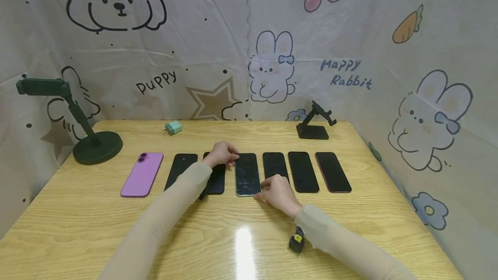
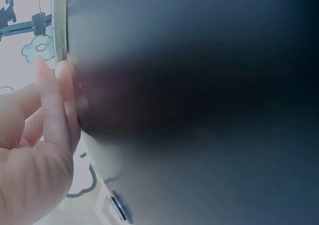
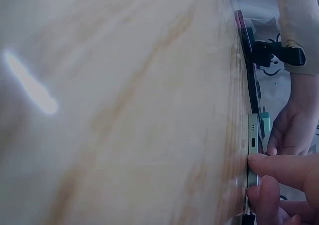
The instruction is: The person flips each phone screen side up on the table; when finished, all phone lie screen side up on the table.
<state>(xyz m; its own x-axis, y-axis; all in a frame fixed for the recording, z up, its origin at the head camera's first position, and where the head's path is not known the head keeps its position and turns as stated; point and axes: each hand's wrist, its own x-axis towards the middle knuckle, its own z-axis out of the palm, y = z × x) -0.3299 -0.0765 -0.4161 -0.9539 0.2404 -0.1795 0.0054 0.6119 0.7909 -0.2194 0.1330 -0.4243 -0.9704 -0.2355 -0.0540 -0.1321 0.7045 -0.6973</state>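
Observation:
A dark-screened phone [image 1: 247, 175] with a pale frame lies flat in the middle of a row of phones. My left hand [image 1: 221, 154] reaches over the neighbouring black phone [image 1: 218, 182] and grips the pale-framed phone's upper left corner. At its lower right corner, my right hand [image 1: 279, 194] holds on with thumb and finger. The right wrist view shows the bottom edge of this phone [image 3: 253, 135], its charging port visible and a fingertip against it. A dark, blurred surface fills most of the left wrist view beside the left hand [image 2: 45, 130].
Left stand a purple phone [image 1: 142, 175] and a black phone [image 1: 180, 168]. Three dark phones, one being [image 1: 303, 172], lie right. Behind are a mint charger plug [image 1: 173, 127] and black phone stand [image 1: 312, 132]; a green stand [image 1: 97, 147] is far left.

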